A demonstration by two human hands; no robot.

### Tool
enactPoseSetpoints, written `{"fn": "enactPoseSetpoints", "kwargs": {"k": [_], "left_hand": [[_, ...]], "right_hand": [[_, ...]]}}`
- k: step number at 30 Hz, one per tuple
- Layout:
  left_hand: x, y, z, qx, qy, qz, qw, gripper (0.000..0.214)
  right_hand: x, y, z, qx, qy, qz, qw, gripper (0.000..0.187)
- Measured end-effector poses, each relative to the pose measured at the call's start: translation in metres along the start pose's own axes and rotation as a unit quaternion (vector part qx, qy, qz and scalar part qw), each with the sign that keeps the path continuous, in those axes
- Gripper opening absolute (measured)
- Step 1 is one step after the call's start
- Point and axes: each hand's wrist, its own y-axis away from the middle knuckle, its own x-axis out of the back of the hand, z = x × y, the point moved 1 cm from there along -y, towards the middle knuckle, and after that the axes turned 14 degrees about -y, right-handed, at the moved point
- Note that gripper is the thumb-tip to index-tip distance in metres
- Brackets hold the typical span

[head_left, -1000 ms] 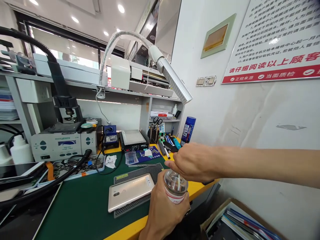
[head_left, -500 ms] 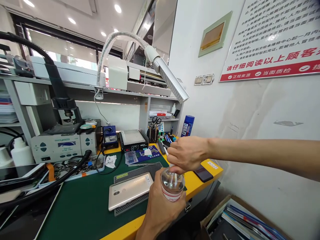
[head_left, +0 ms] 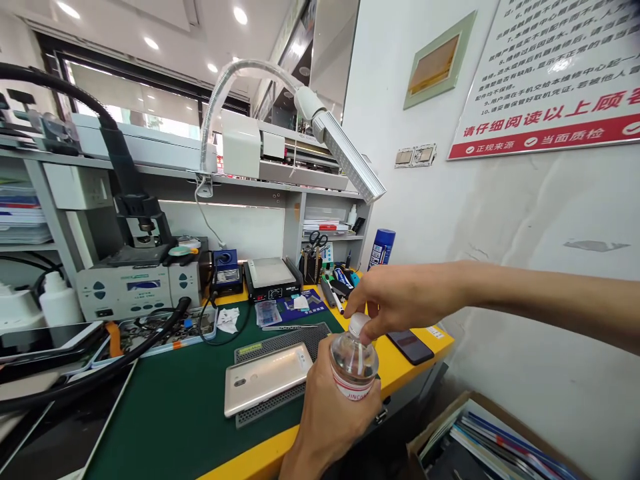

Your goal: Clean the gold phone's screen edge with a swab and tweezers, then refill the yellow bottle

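My left hand (head_left: pixel 335 400) is wrapped around a clear plastic water bottle (head_left: pixel 356 360) with a red and white label, held upright over the bench's front edge. The bottle's white cap (head_left: pixel 358 323) is visible at the top. My right hand (head_left: pixel 395 303) reaches in from the right, with thumb and forefinger at the two sides of the cap. Its other fingers are curled and partly hidden. Left of the bottle, a gold phone (head_left: pixel 267 379) lies face down on a grey perforated plate (head_left: pixel 245 417).
A dark phone (head_left: pixel 411 347) lies on the yellow bench edge behind the bottle. A blue spray can (head_left: pixel 381 248) stands by the wall. At the left are a soldering station (head_left: pixel 143 293) and a parts tray (head_left: pixel 193 340). A box of papers (head_left: pixel 470 400) sits below right.
My right hand has loosened from a closed fist over the bottle's top, so the white cap now shows between its fingers. The view has shifted slightly; my left hand keeps its hold.
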Motion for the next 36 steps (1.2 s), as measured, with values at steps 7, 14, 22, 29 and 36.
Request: {"fn": "enactPoseSetpoints", "kwargs": {"k": [7,14,22,29,36], "left_hand": [[0.001,-0.001,0.000,0.010,0.002,-0.001,1.000,0.047],[0.001,0.000,0.000,0.006,-0.008,-0.005,1.000,0.048],[0.001,0.001,0.000,0.012,-0.011,-0.013,1.000,0.051],[0.001,0.000,0.001,0.007,-0.019,-0.001,1.000,0.050],[0.001,-0.002,0.004,0.016,-0.012,0.002,1.000,0.052]], "right_hand": [[-0.005,-0.002,0.001,-0.070,0.039,0.057,0.995,0.053],[-0.005,-0.004,-0.006,-0.061,0.027,0.040,0.997,0.032],[-0.006,-0.011,-0.001,-0.114,0.037,0.053,0.991,0.046],[0.010,-0.002,-0.010,-0.036,-0.008,0.027,0.999,0.028],[0.009,0.025,0.035,-0.013,-0.422,0.166,0.891,0.026]]}}
